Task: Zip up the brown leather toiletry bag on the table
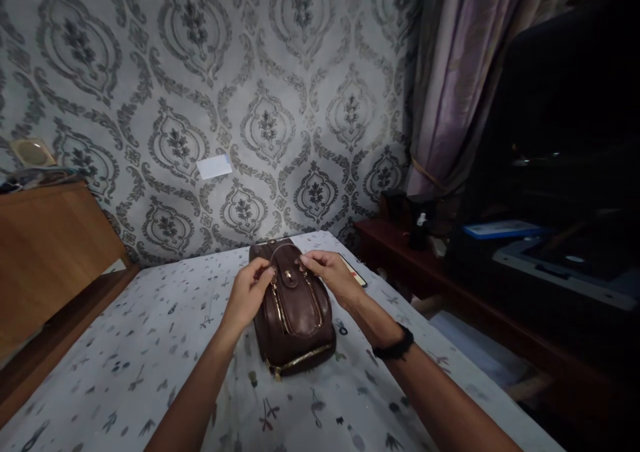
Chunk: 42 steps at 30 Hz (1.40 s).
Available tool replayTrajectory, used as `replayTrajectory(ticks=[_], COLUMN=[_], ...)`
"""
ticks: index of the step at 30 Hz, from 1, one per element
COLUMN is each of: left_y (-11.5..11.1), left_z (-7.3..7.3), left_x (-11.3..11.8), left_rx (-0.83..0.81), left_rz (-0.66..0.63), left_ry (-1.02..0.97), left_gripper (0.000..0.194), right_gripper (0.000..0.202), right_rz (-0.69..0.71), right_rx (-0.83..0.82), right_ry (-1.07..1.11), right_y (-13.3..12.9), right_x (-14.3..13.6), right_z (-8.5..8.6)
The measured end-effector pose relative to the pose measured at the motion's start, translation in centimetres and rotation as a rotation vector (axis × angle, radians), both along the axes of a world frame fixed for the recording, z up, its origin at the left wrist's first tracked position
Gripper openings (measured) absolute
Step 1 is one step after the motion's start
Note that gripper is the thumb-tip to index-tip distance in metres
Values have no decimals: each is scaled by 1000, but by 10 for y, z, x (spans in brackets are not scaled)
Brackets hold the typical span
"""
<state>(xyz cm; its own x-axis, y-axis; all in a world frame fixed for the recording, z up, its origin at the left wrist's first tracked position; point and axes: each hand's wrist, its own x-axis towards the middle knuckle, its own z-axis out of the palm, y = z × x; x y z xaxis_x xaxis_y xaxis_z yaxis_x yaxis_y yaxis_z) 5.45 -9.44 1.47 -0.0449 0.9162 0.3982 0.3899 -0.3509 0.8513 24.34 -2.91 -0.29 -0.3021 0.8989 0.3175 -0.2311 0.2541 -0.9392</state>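
Brown leather bag (295, 309) lies on its side in the middle of the bed (125, 372), on a pale sheet printed with small dark marks, its zip-edged end toward the person. Both hands work at its far top. The left hand (249, 297) is closed in a pinch at the bag's upper edge, apparently on a zip pull or strap, and the right hand (327, 273) curls its fingers over the opposite corner, steadying it. The gold zips that show look closed, so opening seems only just begun. A phone (354, 272) lies just behind the right hand.
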Motion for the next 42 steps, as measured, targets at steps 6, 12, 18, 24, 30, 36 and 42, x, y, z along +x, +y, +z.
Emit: replayTrajectory(ticks=[6, 12, 18, 24, 30, 36, 42], left_y=[5, -10, -15, -19, -32, -29, -24], left_z=[3, -2, -7, -10, -14, -29, -32], left_x=[-5, 6, 15, 18, 39, 41, 40], left_rx=[-78, 6, 78, 256, 706, 711, 720], left_rz=[-79, 24, 108, 294, 216, 163, 147], left_ry=[-51, -47, -59, 212, 837, 1017, 973], left_gripper=[33, 32, 29, 20, 24, 30, 31], right_gripper=[48, 41, 39, 41, 40, 42, 42], right_rz=[13, -96, -145, -165, -161, -155, -129], right_rx=[-30, -43, -72, -90, -78, -62, -62], right_ry=[41, 101, 150, 178, 173, 171, 175], right_y=[-2, -10, -15, -15, -13, -11, -11], right_x=[0, -4, -8, -10, -8, -8, -7], right_z=[3, -4, -11, -11, -9, -6, -6])
